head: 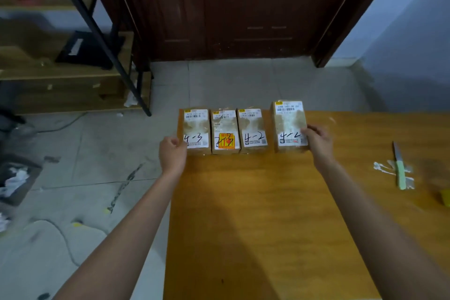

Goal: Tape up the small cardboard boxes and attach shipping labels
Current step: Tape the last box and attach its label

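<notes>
Several small taped cardboard boxes with white shipping labels lie in a row at the far left corner of the wooden table. The leftmost box bears a handwritten mark, and my left hand touches its left side with curled fingers. The second box carries an orange sticker. The third box lies next to it. The rightmost box sits slightly apart and raised, with my right hand gripping its right edge.
A knife with a pale green handle lies on the table at the right among white tape scraps. A yellow object shows at the right edge. A dark wooden door stands behind. Shelving and floor litter lie to the left.
</notes>
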`<state>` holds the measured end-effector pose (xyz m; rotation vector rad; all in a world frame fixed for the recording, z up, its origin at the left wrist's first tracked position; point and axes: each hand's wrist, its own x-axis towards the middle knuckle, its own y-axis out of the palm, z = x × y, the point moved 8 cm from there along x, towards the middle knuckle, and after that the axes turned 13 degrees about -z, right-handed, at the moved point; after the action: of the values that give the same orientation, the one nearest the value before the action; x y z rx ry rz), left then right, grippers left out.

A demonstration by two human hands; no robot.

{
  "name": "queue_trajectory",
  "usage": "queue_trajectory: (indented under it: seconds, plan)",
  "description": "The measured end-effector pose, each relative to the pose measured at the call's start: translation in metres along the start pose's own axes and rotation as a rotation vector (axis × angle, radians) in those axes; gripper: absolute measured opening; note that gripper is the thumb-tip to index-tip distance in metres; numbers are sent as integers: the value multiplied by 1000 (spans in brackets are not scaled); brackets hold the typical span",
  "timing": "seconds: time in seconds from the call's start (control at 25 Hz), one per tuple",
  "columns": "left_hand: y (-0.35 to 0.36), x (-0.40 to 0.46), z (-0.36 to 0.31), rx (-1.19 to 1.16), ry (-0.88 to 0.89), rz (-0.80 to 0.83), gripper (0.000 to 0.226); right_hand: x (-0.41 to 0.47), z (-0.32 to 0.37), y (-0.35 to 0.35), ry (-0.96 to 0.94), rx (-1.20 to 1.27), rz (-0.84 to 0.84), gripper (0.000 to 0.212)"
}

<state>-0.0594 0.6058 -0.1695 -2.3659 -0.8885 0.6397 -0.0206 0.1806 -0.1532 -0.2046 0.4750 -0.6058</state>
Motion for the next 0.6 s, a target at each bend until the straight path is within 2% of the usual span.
queue_trajectory:
  seconds: [0.2,0.44,0.6]
  plan:
    - [20,20,14,26,10,-26,32,48,-19,28,14,-53,41,23]
    - [47,17,22,45,20,68,38,49,-46,42,12,-82,85,24]
    - [50,16,22,37,17,74,39,37,-58,42,-13,-63,16,26]
